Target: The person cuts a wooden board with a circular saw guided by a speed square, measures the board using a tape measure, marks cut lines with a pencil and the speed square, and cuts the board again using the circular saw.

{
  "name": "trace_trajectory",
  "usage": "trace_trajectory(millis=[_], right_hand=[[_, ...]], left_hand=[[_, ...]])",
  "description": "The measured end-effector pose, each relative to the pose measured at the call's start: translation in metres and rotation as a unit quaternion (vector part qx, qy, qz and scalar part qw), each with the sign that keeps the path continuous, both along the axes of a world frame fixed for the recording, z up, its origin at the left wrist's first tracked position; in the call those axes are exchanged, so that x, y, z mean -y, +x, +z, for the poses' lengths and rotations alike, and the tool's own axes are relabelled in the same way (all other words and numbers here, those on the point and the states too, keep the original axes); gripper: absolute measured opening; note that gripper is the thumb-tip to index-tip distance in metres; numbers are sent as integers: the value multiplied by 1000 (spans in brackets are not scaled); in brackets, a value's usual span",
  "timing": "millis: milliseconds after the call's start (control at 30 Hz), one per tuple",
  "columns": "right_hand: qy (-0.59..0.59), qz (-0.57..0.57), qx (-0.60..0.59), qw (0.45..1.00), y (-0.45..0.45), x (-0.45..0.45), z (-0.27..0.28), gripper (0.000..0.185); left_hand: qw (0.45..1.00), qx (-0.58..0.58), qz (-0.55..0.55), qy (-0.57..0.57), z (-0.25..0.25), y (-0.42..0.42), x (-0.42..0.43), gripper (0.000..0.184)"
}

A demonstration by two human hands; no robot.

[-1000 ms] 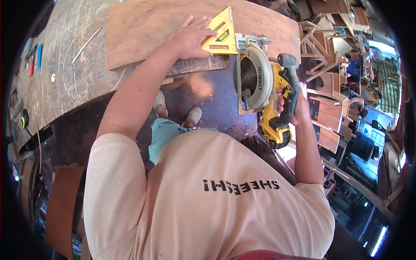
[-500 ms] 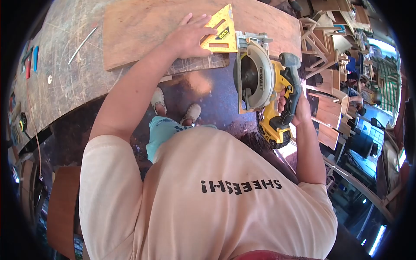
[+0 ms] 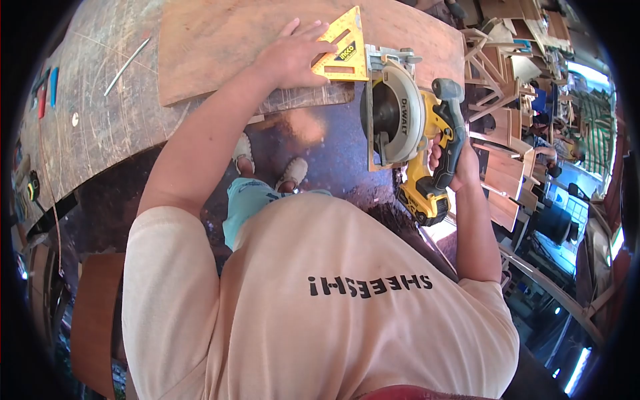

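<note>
My left hand (image 3: 298, 57) lies over a yellow triangular speed square (image 3: 353, 50), pressing it onto a reddish-brown wooden board (image 3: 220, 47). Two of its fingers stretch out over the bare wood. My right hand (image 3: 465, 163) is wrapped round the rear handle of a yellow and black circular saw (image 3: 412, 117). The front of the saw's base plate rests at the board's near edge, against the right side of the square. Most of the saw, with its round blade (image 3: 380, 110) and battery, hangs out over the floor.
The board lies on a scratched workbench (image 3: 100, 140). A silvery pen-like stick (image 3: 127, 67), a blue-handled tool (image 3: 53, 87) and a red-handled tool (image 3: 43, 100) are on its left part. Wooden chair frames (image 3: 490, 73) and panels crowd the right. A brown panel (image 3: 97, 323) stands lower left.
The speed square and my left hand have slid very slightly to the right. The saw has barely moved, its rear end a touch higher in view.
</note>
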State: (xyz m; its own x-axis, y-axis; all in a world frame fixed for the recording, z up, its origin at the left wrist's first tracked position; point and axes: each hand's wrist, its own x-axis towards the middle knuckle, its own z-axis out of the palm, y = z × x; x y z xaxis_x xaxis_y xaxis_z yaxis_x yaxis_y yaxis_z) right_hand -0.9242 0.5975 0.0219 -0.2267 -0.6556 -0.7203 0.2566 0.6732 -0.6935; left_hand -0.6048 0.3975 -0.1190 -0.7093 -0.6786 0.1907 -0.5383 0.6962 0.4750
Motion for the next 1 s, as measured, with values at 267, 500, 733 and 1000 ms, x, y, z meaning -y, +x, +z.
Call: trace_trajectory(millis=[267,500,733,1000], right_hand=[[7,-14,-12,1000,-1,5,-2,64],[-5,-21,-7,1000,1,12,-1,62],[7,-36,-10,999,4,23,2,64],[5,-41,-19,999,6,35,4,69]], left_hand=[[1000,5,-3,3,4,0,0,68],[1000,9,-6,17,8,1,-2,68],[1000,10,-12,22,12,2,-1,70],[999,30,-18,35,18,2,-1,72]])
